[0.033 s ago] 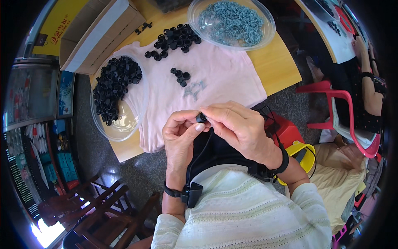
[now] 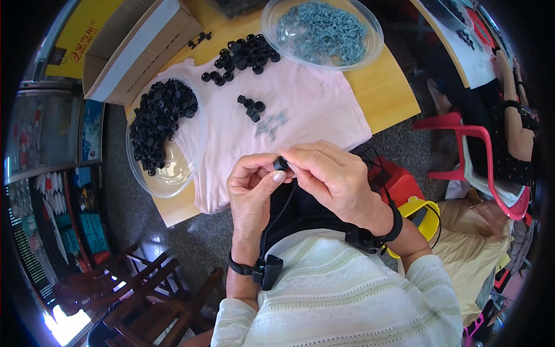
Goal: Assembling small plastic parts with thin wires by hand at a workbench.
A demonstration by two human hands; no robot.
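Observation:
My left hand [image 2: 254, 188] pinches a small black plastic cap [image 2: 280, 163] between thumb and forefinger, just off the table's near edge. Fingers of my right hand [image 2: 329, 176] close in on the same cap from the other side; whether they hold a second small piece is hidden. Beyond my hands, a few loose black caps [image 2: 252, 107] lie on a pale pink cloth [image 2: 312, 104]. Farther back on it is a larger spread of black caps [image 2: 245, 58]. At the left, a clear round tub [image 2: 193, 168] holds a heap of black parts [image 2: 162, 121].
A clear tub [image 2: 378, 40] of grey-blue screw-like pieces stands at the far right of the wooden table [image 2: 393, 98]. An open cardboard box [image 2: 141, 52] is at the far left. On the right are a red chair [image 2: 488, 156], a seated person [image 2: 520, 136] and a yellow container [image 2: 425, 217].

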